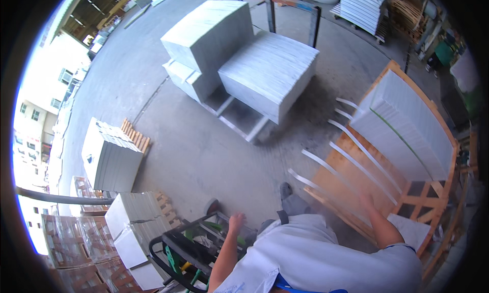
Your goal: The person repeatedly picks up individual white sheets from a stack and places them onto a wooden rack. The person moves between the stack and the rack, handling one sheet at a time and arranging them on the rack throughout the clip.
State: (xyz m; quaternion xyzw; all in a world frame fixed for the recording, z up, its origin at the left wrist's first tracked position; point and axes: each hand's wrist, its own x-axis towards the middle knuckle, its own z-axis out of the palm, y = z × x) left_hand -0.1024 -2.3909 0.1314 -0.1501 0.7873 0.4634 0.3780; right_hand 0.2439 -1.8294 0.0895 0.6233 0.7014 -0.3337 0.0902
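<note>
My left hand (237,222) hangs in the air beside a black-framed cart (188,242) with green parts, touching nothing I can make out; its fingers look loosely apart. My right hand (366,200) is over the plywood base of an open wooden crate (351,191), close to the white strips (342,151) lying across it; its fingers are smeared by motion, so whether it touches a strip cannot be told. At the crate's far end, a stack of white slabs (402,125) stands on edge with a green strap (395,130) across it.
Ahead, a metal rack (239,124) carries big blocks of pale slabs (270,71). Stacks of slabs (109,155) on pallets stand at the left, near wrapped wooden crates (66,242). Another person (442,53) is at the far right. Grey concrete floor (198,160) lies between.
</note>
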